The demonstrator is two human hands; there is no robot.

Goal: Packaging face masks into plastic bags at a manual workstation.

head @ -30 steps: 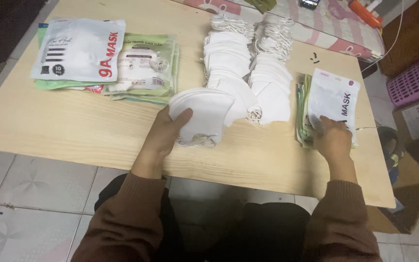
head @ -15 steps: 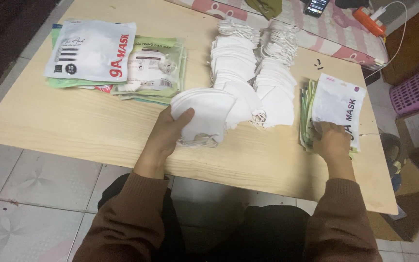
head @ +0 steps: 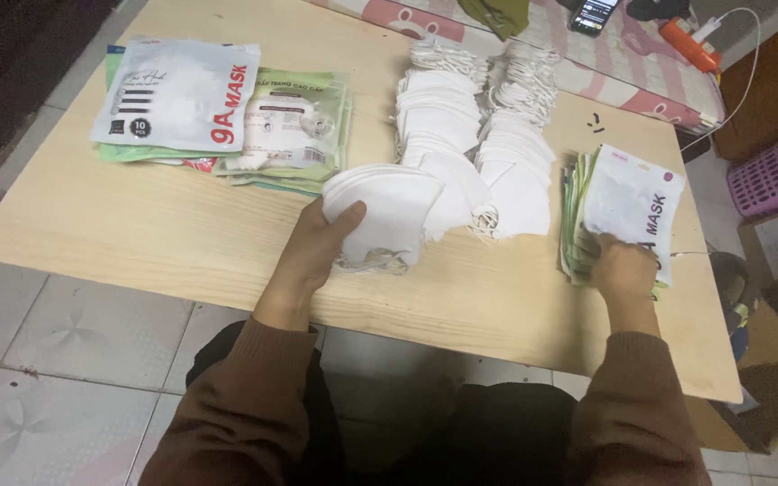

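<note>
My left hand (head: 310,254) grips a small stack of folded white face masks (head: 380,209) at its left edge, just above the wooden table (head: 137,234). My right hand (head: 621,268) rests on the near edge of a pile of flat mask packets (head: 628,205) at the table's right side, fingers on the top white packet. Between the hands lie two long rows of loose white masks (head: 474,135) with their ear loops bunched at the far end.
A second pile of white and green mask packets (head: 218,117) lies at the table's far left. Behind the table are a patterned pink cloth with a phone (head: 592,14) and an orange device (head: 688,45). A purple basket (head: 776,166) stands at right.
Both hands stay on the same things. The view has shifted slightly, and the right hand's fingers have crept a little further onto the packet pile.
</note>
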